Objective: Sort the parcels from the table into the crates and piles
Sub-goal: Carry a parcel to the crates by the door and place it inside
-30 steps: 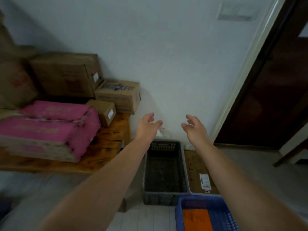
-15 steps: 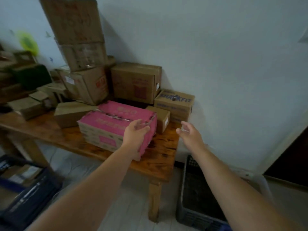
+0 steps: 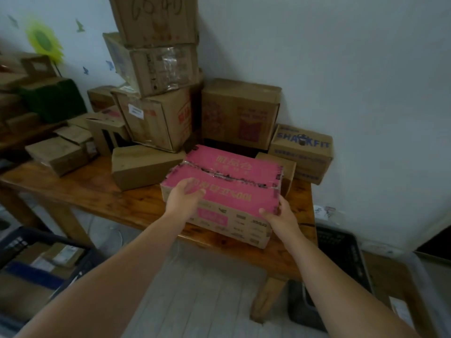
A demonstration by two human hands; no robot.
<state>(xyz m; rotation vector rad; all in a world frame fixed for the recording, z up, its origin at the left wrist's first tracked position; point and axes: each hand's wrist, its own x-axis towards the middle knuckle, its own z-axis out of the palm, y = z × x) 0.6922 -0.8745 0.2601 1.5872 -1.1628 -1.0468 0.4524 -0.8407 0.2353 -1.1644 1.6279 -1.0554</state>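
Hold on pink-topped carton (image 3: 227,189) at tabletop's (image 3: 122,201) near edge, towards its right end

Left hand (image 3: 184,198) lies loose-fingered on the lid's near-left corner; right hand (image 3: 280,217) clamps the near-right corner, thumb on top. It looks like stiff cardboard, likely fairly heavy, with a ragged taped lid seam, so it is best carried low by the short ends, never by the flaps.

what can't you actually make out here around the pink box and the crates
- Head view: the left hand on the pink-topped box is motion-blurred, so its grip is unclear.
- Head view: the right hand has its fingers hidden behind the box's near right corner.
- Head view: the black crate has its inside covered by the table and the right forearm.
- Head view: the dark crate is cut off by the left edge.
- Head view: the print on the box front is too small to read.
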